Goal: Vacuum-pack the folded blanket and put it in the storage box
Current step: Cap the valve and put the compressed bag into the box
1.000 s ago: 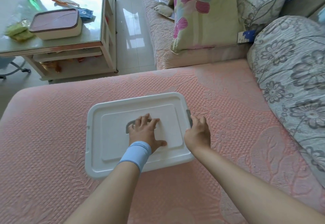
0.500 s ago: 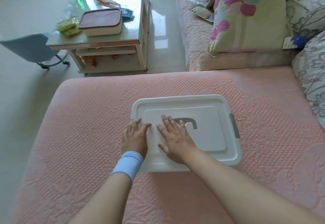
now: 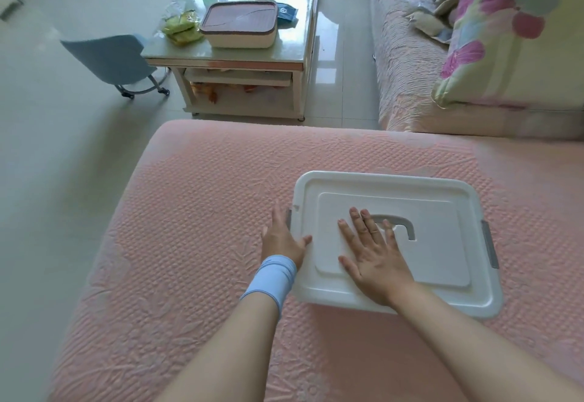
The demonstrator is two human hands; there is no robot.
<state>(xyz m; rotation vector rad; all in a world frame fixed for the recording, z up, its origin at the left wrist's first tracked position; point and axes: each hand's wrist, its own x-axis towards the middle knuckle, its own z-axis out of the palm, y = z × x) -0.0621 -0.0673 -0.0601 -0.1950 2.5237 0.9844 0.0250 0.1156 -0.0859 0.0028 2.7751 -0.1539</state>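
A white plastic storage box (image 3: 442,199) with its lid on sits on the pink quilted sofa seat (image 3: 205,212). The lid has a grey recessed handle (image 3: 401,223) and a grey latch (image 3: 489,243) on its right side. My right hand (image 3: 373,256) lies flat on the lid, fingers straight, fingertips at the handle. My left hand (image 3: 281,237), with a light blue wristband, is at the box's left edge by the left latch, thumb on the lid rim. The blanket is not in sight.
A glass-topped coffee table (image 3: 240,51) stands beyond the seat, carrying a lidded container (image 3: 240,22), a green bottle and snack packets. A blue chair (image 3: 110,57) stands to its left. A floral pillow (image 3: 505,38) leans on the sofa at the right.
My left hand slid off the lid to the box's left edge. My right hand moved from the right latch onto the lid's middle. The camera view swung left.
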